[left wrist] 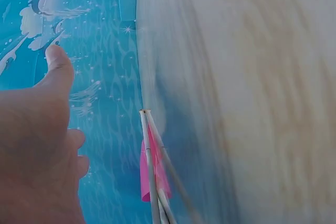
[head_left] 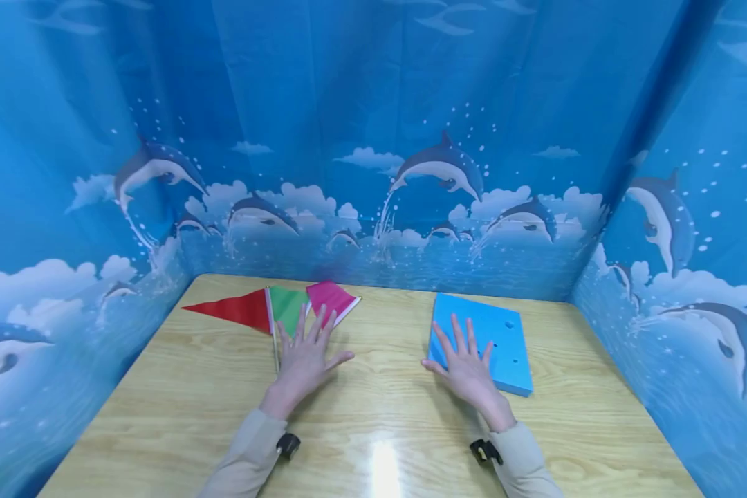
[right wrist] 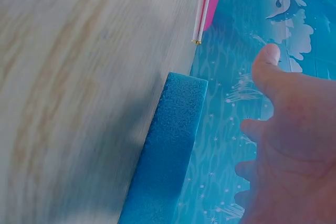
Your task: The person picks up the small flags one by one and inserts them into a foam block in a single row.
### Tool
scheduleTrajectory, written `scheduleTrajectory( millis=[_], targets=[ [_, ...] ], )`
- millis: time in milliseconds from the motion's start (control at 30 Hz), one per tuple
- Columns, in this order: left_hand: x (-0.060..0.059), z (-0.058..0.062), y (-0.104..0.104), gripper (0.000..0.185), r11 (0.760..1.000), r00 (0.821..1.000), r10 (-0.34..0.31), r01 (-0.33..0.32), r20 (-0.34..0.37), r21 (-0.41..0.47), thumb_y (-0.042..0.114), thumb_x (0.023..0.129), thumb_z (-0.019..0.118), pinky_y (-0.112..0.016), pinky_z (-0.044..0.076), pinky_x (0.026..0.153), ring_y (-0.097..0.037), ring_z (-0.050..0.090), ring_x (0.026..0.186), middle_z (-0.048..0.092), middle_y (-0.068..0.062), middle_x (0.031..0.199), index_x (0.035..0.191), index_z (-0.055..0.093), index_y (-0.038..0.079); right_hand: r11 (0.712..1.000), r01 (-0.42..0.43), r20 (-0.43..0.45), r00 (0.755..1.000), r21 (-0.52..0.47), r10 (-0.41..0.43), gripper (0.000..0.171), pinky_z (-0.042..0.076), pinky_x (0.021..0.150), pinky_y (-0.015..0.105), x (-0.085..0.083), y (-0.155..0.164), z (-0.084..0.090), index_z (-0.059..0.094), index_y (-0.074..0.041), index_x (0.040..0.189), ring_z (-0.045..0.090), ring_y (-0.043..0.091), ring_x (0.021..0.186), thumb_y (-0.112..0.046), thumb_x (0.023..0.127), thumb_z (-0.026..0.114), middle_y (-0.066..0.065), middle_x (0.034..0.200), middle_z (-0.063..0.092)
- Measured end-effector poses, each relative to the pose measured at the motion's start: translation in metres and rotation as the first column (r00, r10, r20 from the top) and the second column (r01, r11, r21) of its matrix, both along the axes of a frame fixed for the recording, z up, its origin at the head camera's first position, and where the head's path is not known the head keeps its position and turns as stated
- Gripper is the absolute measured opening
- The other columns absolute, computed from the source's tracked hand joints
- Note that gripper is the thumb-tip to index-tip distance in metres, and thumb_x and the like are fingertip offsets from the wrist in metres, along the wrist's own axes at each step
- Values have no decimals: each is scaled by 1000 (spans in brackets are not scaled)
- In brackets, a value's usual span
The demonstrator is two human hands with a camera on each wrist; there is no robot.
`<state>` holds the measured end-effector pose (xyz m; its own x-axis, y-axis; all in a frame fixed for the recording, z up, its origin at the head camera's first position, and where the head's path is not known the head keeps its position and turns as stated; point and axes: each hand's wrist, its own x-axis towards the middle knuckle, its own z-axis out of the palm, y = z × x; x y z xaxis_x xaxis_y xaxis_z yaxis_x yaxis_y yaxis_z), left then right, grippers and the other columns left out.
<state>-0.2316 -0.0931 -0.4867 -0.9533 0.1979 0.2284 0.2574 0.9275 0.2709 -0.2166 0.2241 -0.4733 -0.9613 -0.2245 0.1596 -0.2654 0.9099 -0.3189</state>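
My left hand (head_left: 303,358), fingers spread, hovers over the sticks of the small flags at the table's left. A red pennant (head_left: 243,309), a green flag (head_left: 286,308) and a magenta flag (head_left: 331,299) lie there side by side. Their thin sticks (left wrist: 152,171) show in the left wrist view. My right hand (head_left: 467,366), fingers also spread, is above the near left part of a blue foam block (head_left: 504,339). Several round holes pierce the block's top. In the right wrist view its thick side (right wrist: 168,140) faces the camera. Neither hand holds anything.
The wooden table (head_left: 348,422) has a curtain (head_left: 361,124) printed with dolphins behind it and on both sides. Its back edge runs just behind the flags and the foam block. A dark wrist device (head_left: 288,445) sits at each sleeve cuff.
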Motion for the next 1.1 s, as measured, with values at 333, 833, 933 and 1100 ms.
scheduleTrajectory(
  millis=[333,833,933,1100],
  targets=[
    [-11,13,18,87,997,998,-60,60,2,57,62,95,58,-77,-7,113,-41,-3,155,23,-9,167,162,23,20,998,42,-12,999,-38,-42,74,6,107,86,-4,21,14,30,-16,160,5,47,152,-45,100,61,19,167,18],
    [-34,31,99,76,956,957,-287,284,30,71,59,102,46,-68,-2,120,-33,5,156,24,-5,167,160,29,14,998,50,10,999,26,-50,71,14,101,88,6,125,22,35,-8,157,12,53,149,-40,100,63,24,163,24],
    [-37,27,117,74,945,944,-326,324,49,39,57,102,47,-69,1,120,-33,6,156,24,-4,167,160,30,14,998,51,51,997,44,-53,72,15,101,88,9,138,17,36,-5,156,12,55,148,-39,99,64,25,162,25],
    [-38,17,143,72,921,916,-386,389,111,-10,53,103,49,-69,6,120,-31,9,156,25,-1,167,160,30,15,997,38,115,992,61,-45,75,13,100,89,12,153,8,37,-1,154,14,57,146,-42,98,64,27,160,27]
  ],
)
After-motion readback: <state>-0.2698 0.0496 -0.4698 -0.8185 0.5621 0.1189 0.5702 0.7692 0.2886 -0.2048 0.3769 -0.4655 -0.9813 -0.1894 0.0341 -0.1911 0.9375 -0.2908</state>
